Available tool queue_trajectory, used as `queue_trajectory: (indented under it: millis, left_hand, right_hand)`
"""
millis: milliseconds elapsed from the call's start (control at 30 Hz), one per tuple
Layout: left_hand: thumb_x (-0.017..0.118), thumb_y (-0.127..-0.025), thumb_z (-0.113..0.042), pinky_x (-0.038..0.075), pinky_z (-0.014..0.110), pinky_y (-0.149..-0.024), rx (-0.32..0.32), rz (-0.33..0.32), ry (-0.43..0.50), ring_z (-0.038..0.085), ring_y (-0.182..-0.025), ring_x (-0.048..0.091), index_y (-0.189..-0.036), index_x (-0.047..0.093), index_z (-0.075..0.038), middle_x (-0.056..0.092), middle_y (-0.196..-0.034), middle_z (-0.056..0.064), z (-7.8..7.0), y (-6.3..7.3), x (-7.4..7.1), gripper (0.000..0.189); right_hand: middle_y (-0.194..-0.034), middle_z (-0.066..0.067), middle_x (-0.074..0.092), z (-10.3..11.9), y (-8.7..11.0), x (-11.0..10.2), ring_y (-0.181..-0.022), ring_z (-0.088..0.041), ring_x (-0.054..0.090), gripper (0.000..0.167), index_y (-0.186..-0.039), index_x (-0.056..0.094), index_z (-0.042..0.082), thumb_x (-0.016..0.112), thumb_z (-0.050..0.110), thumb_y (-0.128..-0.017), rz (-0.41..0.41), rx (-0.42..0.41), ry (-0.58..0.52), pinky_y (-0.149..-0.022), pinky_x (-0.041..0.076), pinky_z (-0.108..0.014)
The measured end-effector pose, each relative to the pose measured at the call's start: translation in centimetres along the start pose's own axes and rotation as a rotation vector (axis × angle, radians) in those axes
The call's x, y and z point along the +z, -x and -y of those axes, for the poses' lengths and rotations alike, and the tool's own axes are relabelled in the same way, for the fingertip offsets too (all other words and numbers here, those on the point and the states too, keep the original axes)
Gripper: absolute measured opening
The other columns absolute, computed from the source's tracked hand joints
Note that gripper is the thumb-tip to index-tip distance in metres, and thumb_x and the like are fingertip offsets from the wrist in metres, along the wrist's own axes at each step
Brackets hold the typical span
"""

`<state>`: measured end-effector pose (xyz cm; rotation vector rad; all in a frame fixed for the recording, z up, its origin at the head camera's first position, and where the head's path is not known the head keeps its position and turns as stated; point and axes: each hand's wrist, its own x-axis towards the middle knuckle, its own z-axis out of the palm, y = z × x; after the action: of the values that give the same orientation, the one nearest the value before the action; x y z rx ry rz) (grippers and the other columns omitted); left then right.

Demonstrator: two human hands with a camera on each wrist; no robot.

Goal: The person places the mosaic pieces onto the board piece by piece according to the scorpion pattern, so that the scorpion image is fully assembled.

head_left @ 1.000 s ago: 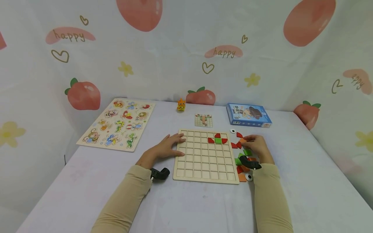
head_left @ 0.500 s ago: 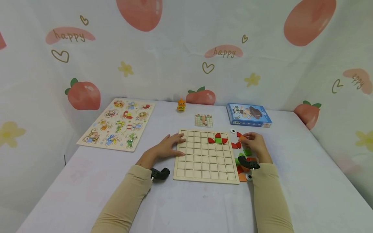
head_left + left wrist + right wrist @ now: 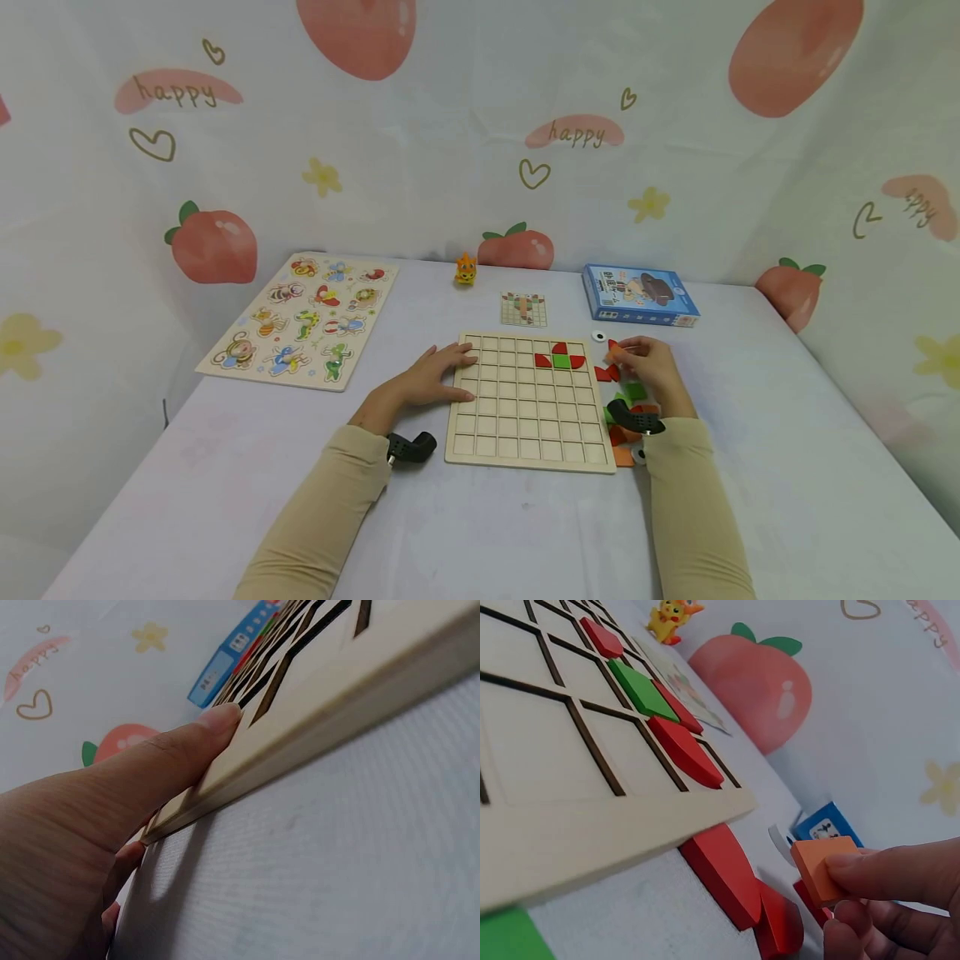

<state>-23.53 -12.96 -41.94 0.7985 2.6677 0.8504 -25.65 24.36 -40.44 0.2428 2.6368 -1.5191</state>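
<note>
My right hand (image 3: 652, 367) pinches an orange square tile (image 3: 821, 870) between thumb and fingers, above loose pieces at the board's right side. My left hand (image 3: 423, 379) rests on the left edge of the wooden grid board (image 3: 528, 410), its thumb (image 3: 214, 727) lying on the rim. Set in the board's upper right cells are a green square (image 3: 561, 361) and red curved pieces (image 3: 686, 750) around it. Two loose red pieces (image 3: 724, 874) lie just off the board's corner, near the right hand. Green and orange pieces farther down are partly hidden by the right wrist camera.
A pattern card (image 3: 523, 309) lies behind the board, with an orange toy figure (image 3: 466, 269) beyond it. A blue box (image 3: 640, 296) stands at the back right. An insect puzzle board (image 3: 300, 321) is at the left. White eye discs (image 3: 598, 337) lie beside the board.
The right hand has lifted the orange tile and moved slightly left and away from the body, toward the board's upper right corner. The left hand stays in place on the board.
</note>
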Motion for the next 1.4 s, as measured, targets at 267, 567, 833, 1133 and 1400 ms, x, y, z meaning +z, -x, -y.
queue_trajectory:
  millis: [267, 567, 833, 1133, 1400]
  left_hand:
    - [0.068, -0.083, -0.039, 0.0, 0.048, -0.118, -0.002, -0.001, 0.003, 0.026, -0.145, 0.013, -0.14, 0.043, -0.011, 0.023, -0.155, 0.007, 0.0, 0.0, 0.0, 0.068]
    - [0.068, -0.083, -0.039, -0.001, 0.049, -0.118, -0.005, 0.002, 0.027, 0.026, -0.145, 0.012, -0.141, 0.042, -0.011, 0.022, -0.155, 0.007, -0.1, 0.1, -0.1, 0.07]
    - [0.068, -0.083, -0.039, -0.001, 0.049, -0.118, -0.005, 0.003, 0.04, 0.026, -0.145, 0.012, -0.141, 0.042, -0.01, 0.022, -0.155, 0.007, -0.1, 0.0, 0.0, 0.07]
    - [0.068, -0.083, -0.038, -0.001, 0.049, -0.118, 0.001, 0.0, 0.033, 0.027, -0.145, 0.012, -0.14, 0.042, -0.011, 0.022, -0.155, 0.008, 0.0, -0.1, -0.1, 0.069]
    - [0.068, -0.083, -0.038, -0.001, 0.049, -0.118, 0.002, 0.0, 0.031, 0.027, -0.145, 0.013, -0.14, 0.042, -0.011, 0.022, -0.155, 0.008, 0.0, -0.1, -0.1, 0.069]
  right_hand:
    - [-0.093, -0.009, 0.063, 0.4, 0.1, 0.7, -0.064, -0.004, 0.057, 0.035, -0.119, 0.054, -0.006, 0.058, 0.014, -0.09, 0.027, -0.055, 0.026, -0.059, 0.05, -0.017]
    - [-0.084, 0.0, 0.062, 1.0, -0.2, 1.6, -0.065, -0.008, 0.056, 0.033, -0.116, 0.057, -0.002, 0.061, 0.018, -0.09, 0.09, -0.094, 0.049, -0.059, 0.048, -0.023]
    - [-0.093, -0.01, 0.066, 2.0, -0.2, 3.0, -0.065, -0.007, 0.059, 0.031, -0.114, 0.057, -0.004, 0.061, 0.016, -0.09, 0.124, -0.147, 0.047, -0.061, 0.051, -0.021]
    - [-0.106, -0.022, 0.062, 3.8, 0.2, 5.4, -0.073, -0.009, 0.061, 0.026, -0.111, 0.058, -0.005, 0.06, 0.01, -0.09, 0.22, -0.213, -0.007, -0.066, 0.055, -0.023]
    - [-0.106, -0.022, 0.063, 4.6, 0.2, 6.3, -0.074, -0.012, 0.062, 0.024, -0.111, 0.059, -0.005, 0.058, 0.01, -0.091, 0.248, -0.238, 0.003, -0.068, 0.056, -0.026]
